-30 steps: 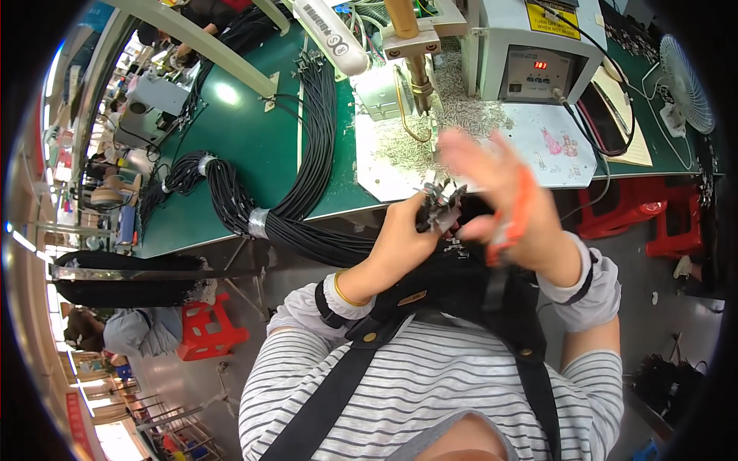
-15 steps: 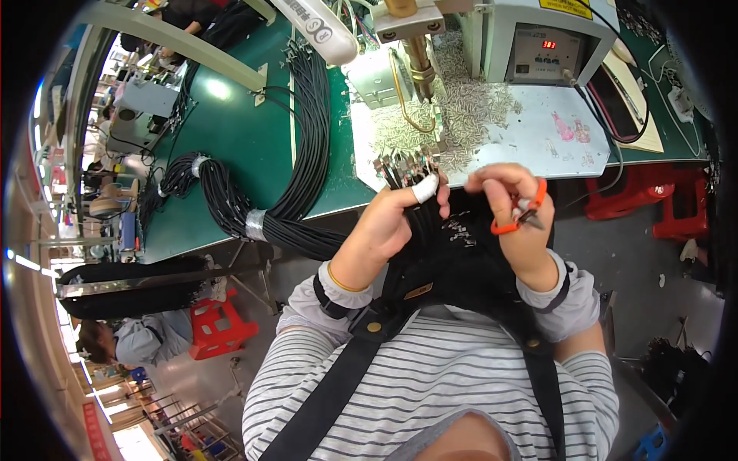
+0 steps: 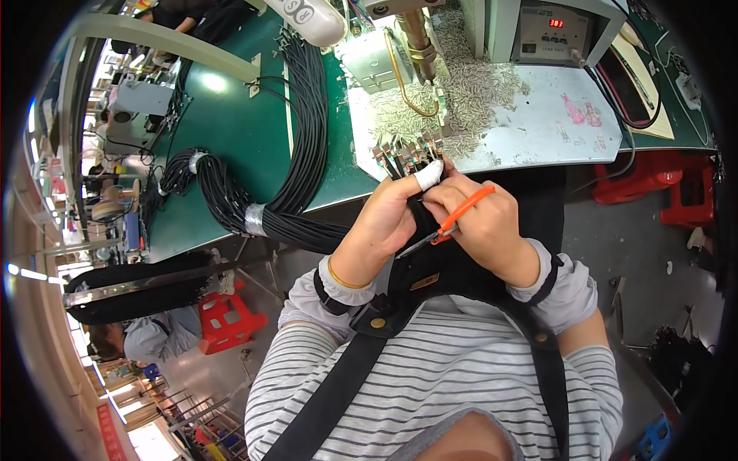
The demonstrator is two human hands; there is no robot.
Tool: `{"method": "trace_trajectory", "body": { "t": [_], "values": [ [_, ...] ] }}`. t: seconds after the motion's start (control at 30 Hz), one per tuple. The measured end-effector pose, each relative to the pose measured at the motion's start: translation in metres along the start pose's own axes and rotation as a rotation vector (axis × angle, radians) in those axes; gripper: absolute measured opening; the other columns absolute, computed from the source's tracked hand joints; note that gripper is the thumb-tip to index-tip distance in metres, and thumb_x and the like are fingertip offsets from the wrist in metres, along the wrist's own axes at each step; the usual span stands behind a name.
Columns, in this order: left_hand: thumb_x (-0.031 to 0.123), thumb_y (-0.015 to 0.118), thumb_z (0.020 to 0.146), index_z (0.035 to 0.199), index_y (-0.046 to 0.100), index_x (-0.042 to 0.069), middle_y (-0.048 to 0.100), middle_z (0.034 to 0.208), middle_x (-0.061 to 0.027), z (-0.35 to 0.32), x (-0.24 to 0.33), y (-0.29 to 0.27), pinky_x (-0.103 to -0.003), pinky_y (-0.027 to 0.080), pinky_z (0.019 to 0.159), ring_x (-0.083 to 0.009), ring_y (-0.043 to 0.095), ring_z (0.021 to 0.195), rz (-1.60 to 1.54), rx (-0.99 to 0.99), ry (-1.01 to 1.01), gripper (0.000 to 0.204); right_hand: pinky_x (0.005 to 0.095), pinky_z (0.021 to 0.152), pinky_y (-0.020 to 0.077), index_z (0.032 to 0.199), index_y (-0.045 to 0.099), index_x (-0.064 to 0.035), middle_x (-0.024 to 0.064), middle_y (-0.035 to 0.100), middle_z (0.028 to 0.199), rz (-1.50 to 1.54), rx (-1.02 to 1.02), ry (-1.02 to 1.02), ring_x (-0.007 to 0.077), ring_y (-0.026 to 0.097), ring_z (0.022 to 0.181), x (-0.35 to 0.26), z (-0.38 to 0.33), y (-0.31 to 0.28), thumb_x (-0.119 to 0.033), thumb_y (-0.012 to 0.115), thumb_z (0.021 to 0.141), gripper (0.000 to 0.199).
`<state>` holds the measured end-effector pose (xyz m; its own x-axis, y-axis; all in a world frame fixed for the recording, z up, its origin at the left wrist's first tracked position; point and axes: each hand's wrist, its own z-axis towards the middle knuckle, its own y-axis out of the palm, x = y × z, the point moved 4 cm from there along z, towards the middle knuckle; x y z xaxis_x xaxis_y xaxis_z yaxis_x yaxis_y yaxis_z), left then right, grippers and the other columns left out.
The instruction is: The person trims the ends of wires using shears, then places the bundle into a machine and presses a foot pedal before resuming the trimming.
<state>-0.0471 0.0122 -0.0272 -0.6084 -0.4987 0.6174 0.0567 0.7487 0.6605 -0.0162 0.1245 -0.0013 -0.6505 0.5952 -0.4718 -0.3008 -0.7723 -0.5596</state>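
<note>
My left hand (image 3: 384, 219) is closed round a bunch of black cables, a white wrap on its thumb. The cable ends (image 3: 407, 156), with small connectors and bared coloured wires, fan out above the thumb at the bench's front edge. In my right hand (image 3: 490, 230) is a pair of scissors (image 3: 467, 204) with orange handles, their dark blades angled down to the left across my apron. The fingertips of that hand meet the cables beside my left thumb. What they pinch there is hidden.
Small metal pieces (image 3: 480, 96) lie scattered over the white plate (image 3: 538, 142) under a bench machine (image 3: 415, 46). A control box (image 3: 550, 34) stands at the back right. Long black cable bundles (image 3: 304, 154) lie on the green table, bound with clear wrap. Red stools (image 3: 231, 319) stand below.
My right hand has moved left to the cables beside my left thumb, and the scissors have swung so their blades point down-left. My left hand keeps hold of the cables.
</note>
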Motion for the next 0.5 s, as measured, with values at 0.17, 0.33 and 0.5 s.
{"method": "trace_trajectory", "body": {
  "t": [0.17, 0.33, 0.5],
  "values": [
    [0.013, 0.054, 0.082, 0.098, 0.054, -0.001, 0.057, 0.094, -0.0072, -0.007, 0.003, 0.006, -0.026, 0.044, 0.077, -0.0149, 0.055, 0.087, 0.079, -0.039, 0.037, 0.021, 0.0261, 0.043, 0.0349, 0.076, 0.054, -0.0064, 0.0041, 0.056, 0.067, -0.005, 0.044, -0.044, 0.0172, 0.054, 0.054, 0.002, 0.0, -0.003, -0.003, 0.067, 0.061, 0.02],
    [0.01, 0.057, 0.079, 0.105, 0.05, -0.002, 0.055, 0.097, -0.0061, -0.017, 0.011, 0.021, -0.026, 0.041, 0.08, -0.0124, 0.052, 0.09, 0.213, -0.138, 0.027, 0.03, 0.0257, 0.043, 0.0356, 0.078, 0.052, -0.0049, 0.0047, 0.055, 0.067, 0.013, 0.151, -0.139, 0.0169, 0.054, 0.053, 0.0, 0.0, -0.01, -0.002, 0.066, 0.059, 0.023],
    [0.009, 0.063, 0.074, 0.11, 0.046, -0.002, 0.053, 0.096, -0.0046, -0.031, 0.017, 0.024, -0.025, 0.039, 0.08, -0.01, 0.048, 0.091, 0.719, -0.432, 0.071, 0.041, 0.0253, 0.043, 0.0364, 0.077, 0.052, -0.005, 0.0047, 0.055, 0.067, 0.121, 0.053, -0.19, 0.0168, 0.053, 0.052, -0.007, 0.005, -0.019, -0.002, 0.066, 0.058, 0.024]
  ]
}}
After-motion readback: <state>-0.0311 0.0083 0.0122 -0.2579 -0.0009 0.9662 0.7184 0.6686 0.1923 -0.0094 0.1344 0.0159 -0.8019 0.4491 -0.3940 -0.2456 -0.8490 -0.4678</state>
